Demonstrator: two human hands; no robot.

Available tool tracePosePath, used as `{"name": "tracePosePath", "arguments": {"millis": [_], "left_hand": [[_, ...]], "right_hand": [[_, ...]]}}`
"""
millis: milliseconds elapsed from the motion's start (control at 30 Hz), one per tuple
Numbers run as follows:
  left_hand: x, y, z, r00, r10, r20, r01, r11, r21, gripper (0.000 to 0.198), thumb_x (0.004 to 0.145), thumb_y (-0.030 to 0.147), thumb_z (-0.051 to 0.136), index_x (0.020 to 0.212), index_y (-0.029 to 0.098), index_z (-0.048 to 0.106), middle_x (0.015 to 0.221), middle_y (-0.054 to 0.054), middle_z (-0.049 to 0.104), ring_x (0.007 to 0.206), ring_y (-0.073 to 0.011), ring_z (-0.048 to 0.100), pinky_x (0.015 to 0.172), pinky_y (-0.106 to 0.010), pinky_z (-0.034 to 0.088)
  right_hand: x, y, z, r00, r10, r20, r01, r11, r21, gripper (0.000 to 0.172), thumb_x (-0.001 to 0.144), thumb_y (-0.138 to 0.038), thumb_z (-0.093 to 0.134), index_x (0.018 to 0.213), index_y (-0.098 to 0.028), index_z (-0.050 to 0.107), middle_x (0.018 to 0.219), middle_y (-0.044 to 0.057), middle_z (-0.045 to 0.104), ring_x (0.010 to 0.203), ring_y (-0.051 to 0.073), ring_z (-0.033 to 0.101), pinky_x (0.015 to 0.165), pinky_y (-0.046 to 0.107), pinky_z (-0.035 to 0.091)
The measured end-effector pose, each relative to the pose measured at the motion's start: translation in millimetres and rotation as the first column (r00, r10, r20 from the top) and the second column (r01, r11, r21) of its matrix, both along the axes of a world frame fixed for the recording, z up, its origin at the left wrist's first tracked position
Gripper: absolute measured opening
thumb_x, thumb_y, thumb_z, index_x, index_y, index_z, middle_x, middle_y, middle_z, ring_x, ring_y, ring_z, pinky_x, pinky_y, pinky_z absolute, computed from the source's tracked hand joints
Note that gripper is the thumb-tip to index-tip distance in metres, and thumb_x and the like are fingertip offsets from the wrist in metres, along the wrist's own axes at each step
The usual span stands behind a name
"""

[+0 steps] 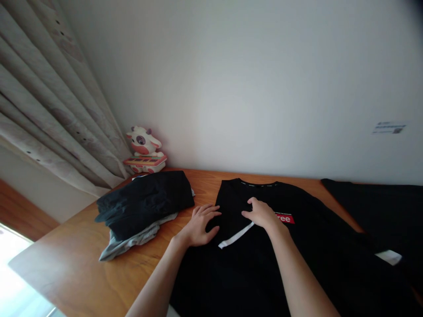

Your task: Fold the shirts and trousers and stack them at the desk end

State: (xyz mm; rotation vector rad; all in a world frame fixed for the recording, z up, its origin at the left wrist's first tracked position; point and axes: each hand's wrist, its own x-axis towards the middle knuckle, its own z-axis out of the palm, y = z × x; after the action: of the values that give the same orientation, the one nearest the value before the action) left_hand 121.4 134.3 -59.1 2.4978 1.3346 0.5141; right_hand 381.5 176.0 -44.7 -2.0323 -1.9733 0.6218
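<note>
On the bench (99, 273), our black tee (297, 264) lies mid-fold, left hand (200, 224) splayed on its edge, right hand (262, 214) pinning the sleeve (236, 235), neither grip clamped, so we'd guess smoothing's next.

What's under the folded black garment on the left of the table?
A grey garment pokes out beneath the folded black garment at its near edge, on the wooden table. Whether more pieces lie between them is covered.
</note>
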Motion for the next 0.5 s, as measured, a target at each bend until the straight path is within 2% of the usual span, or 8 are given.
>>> {"name": "tracePosePath", "arguments": {"millis": [67,133,200,300,400,500], "left_hand": [[3.0,5.5,-0.1,0.999,0.012,0.053,-0.011,1.0,-0.016,0.035,0.094,0.037,0.06,0.126,0.026,0.068,0.143,-0.007,0.064,0.134,-0.0293,0.056,0.117,-0.05,0.036],[10.7,16.8,-0.8,0.989,0.08,0.127,-0.078,0.997,-0.025,0.028,0.099,0.034,0.05,0.112,0.025,0.074,0.127,-0.006,0.073,0.12,-0.0242,0.066,0.109,-0.04,0.046],[23.2,32.4,-1.9,0.975,0.164,0.15,-0.164,0.986,-0.016,0.031,0.1,0.024,0.045,0.105,0.023,0.075,0.12,-0.006,0.076,0.115,-0.021,0.068,0.105,-0.033,0.05],[48.4,58.4,-4.6,0.977,0.206,0.056,-0.207,0.978,0.013,0.036,0.097,0.015,0.042,0.116,0.018,0.073,0.136,-0.009,0.068,0.129,-0.0184,0.061,0.112,-0.029,0.045],[75.6,79.9,-11.5,0.981,0.192,-0.026,-0.192,0.981,0.003,0.041,0.098,0.015,0.041,0.131,0.013,0.066,0.151,-0.012,0.056,0.142,-0.0192,0.049,0.121,-0.033,0.036],[96.0,89.9,-21.5,0.97,0.228,-0.077,-0.23,0.973,-0.012,0.047,0.1,0.024,0.045,0.144,0.011,0.056,0.159,-0.017,0.045,0.15,-0.0285,0.037,0.125,-0.051,0.027]], "right_hand": [[-8.9,-5.0,12.5,0.998,0.018,0.053,-0.021,0.999,0.042,0.05,0.087,-0.031,0.067,0.133,-0.014,0.06,0.133,0.023,0.062,0.125,0.038,0.058,0.095,0.045,0.046],[-19.0,-10.9,26.6,0.994,0.085,0.071,-0.089,0.995,0.055,0.041,0.089,-0.03,0.064,0.127,-0.016,0.064,0.134,0.021,0.062,0.126,0.036,0.057,0.096,0.043,0.045],[-28.5,-17.6,39.6,0.979,0.197,0.057,-0.197,0.98,-0.003,0.025,0.09,-0.031,0.062,0.109,-0.02,0.073,0.117,0.015,0.072,0.111,0.03,0.066,0.088,0.036,0.047],[-40.8,-26.9,52.4,0.933,0.359,0.007,-0.352,0.919,-0.176,0.015,0.083,-0.038,0.069,0.081,-0.024,0.077,0.087,0.005,0.077,0.082,0.022,0.072,0.068,0.029,0.047],[-51.3,-31.9,55.8,0.891,0.453,-0.024,-0.438,0.843,-0.313,0.019,0.077,-0.045,0.075,0.077,-0.026,0.078,0.081,0.002,0.077,0.075,0.02,0.071,0.059,0.026,0.044],[-59.1,-32.7,55.0,0.863,0.505,-0.019,-0.467,0.784,-0.409,0.026,0.069,-0.046,0.082,0.081,-0.023,0.08,0.083,0.004,0.078,0.076,0.023,0.072,0.059,0.027,0.046]]}}
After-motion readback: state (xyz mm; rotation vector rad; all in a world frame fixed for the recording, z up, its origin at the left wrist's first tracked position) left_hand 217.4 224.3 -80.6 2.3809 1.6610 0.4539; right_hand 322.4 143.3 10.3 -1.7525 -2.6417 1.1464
